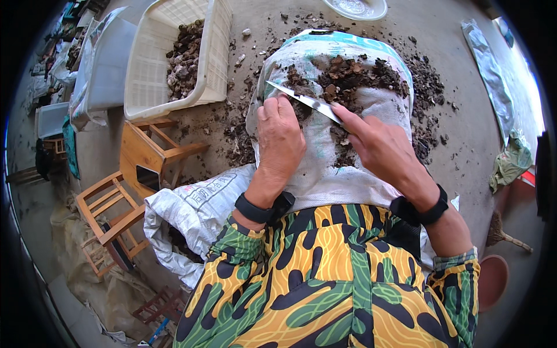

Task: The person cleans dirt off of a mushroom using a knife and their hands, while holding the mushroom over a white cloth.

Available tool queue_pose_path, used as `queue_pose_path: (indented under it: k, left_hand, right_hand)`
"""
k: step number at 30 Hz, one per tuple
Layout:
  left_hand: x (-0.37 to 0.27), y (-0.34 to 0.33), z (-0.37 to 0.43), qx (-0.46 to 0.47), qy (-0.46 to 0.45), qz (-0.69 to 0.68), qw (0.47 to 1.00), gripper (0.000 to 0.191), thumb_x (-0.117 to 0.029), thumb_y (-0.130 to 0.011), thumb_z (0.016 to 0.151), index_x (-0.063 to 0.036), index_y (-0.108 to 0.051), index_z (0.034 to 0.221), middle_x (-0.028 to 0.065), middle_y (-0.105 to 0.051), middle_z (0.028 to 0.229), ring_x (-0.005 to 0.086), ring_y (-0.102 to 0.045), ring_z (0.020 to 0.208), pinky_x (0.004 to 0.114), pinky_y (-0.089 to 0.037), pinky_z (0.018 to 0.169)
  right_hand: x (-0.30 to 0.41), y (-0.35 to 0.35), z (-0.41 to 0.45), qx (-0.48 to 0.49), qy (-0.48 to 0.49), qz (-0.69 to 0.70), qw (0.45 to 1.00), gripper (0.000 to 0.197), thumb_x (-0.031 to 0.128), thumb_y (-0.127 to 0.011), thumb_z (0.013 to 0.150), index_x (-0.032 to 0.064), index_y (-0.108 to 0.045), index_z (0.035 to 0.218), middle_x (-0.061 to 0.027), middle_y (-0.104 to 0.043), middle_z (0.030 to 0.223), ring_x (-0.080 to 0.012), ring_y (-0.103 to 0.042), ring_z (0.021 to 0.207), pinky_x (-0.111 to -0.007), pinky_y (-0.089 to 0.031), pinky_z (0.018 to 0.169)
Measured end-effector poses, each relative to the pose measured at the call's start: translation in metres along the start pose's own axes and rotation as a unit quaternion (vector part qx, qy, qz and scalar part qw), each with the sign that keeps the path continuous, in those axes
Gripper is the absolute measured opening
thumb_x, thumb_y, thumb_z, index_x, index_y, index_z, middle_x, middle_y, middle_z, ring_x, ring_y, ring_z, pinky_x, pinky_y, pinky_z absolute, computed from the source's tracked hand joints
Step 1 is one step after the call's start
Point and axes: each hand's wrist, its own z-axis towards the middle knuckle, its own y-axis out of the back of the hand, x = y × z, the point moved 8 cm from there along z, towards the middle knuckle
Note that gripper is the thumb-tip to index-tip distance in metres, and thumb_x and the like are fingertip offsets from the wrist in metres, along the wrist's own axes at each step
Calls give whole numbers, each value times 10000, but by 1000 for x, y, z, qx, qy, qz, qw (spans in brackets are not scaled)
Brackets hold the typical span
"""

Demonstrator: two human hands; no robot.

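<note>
My right hand [383, 150] grips a knife [322, 107] with a narrow steel blade; the palm hides its handle. The blade slants up to the left, past the fingertips of my left hand [280, 139]. Those fingers are pinched on a small dark brown clump [303, 111], mostly hidden behind the hand and blade. Beneath both hands, a white woven plastic sack [378, 113] is spread over my lap and a support that I cannot see. Loose dark brown, flaky clumps [343, 76] lie on its far part, and crumbs are scattered nearer me.
A cream plastic crate [150, 65] at the upper left holds similar clumps [187, 61]. A wooden stool [141, 156] carries a phone [148, 178]. Beside my left arm lies an open woven sack [209, 204]. Debris [426, 82] litters the floor; a pale basin [359, 8] stands beyond.
</note>
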Motion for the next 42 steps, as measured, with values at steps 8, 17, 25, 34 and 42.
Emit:
queue_pose_path:
  k: [8, 17, 25, 34, 42]
  left_hand:
    - [-3, 5, -5, -41, -44, 11, 998, 549, 42, -600, 720, 107, -464, 1248, 194, -476, 1069, 368, -499, 951, 432, -438, 855]
    - [17, 8, -4, -2, 6, -188, 982, 650, -133, -770, 762, 92, -483, 1300, 206, -503, 1129, 356, -535, 1061, 397, -439, 936]
    - [46, 7, -5, 16, 187, -522, 832, 598, -84, -777, 770, 39, -531, 1300, 123, -595, 1127, 212, -593, 1061, 289, -470, 947]
    - [49, 1, 1, -45, 165, -808, 564, 692, 2, -722, 831, -11, -326, 1399, 170, -517, 1299, 227, -583, 1121, 351, -513, 976]
    - [35, -23, -3, 24, 195, -855, 480, 594, -70, -686, 879, -43, -386, 1392, 157, -546, 1279, 280, -575, 1166, 479, -504, 1007]
  right_hand:
    - [4, -16, 48, -20, 18, 98, 995, 466, 173, -540, 906, 167, -481, 1368, -223, -671, 836, -405, -655, 776, -491, -510, 643]
    - [-28, -20, 5, 25, -16, 208, 978, 559, 112, -578, 880, 177, -457, 1422, -246, -660, 977, -438, -642, 856, -476, -505, 760]
    - [-24, -18, -1, 49, -10, 270, 962, 544, 90, -573, 885, 142, -470, 1416, -245, -658, 1044, -410, -656, 846, -419, -512, 778]
    - [-18, 5, -17, -18, 82, 272, 959, 629, 4, -584, 841, 124, -442, 1442, -208, -651, 1022, -367, -622, 820, -392, -501, 791]
    - [-26, 0, -30, -1, 63, 217, 974, 633, 4, -615, 823, 143, -471, 1423, -156, -646, 930, -345, -630, 829, -400, -511, 759]
